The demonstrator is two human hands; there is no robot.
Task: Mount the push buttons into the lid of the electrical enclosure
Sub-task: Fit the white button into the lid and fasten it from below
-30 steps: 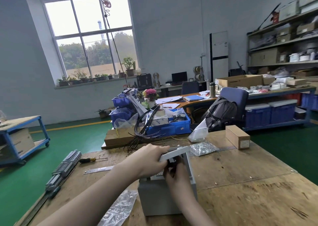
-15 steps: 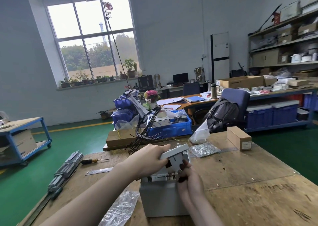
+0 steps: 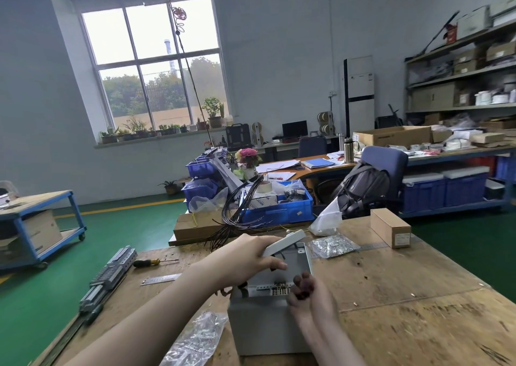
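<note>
Head view: we're gripping the lid (image 3: 284,243) w/ our left hand (image 3: 251,259), fingers curling round its edge, tilting it above the grey enclosure (image 3: 268,324) sitting on the wooden bench (image 3: 405,296). Our right hand (image 3: 310,298) is pinching sth small and dark at the enclosure's rim; can't tell if it's a push button.

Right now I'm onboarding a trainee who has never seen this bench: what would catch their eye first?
Front and centre, the left hand grips the grey lid, tilted up over the open grey enclosure on the wooden table, while the right hand curls around something small and dark at its rim. Behind them, black cables spill from a blue bin.
</note>
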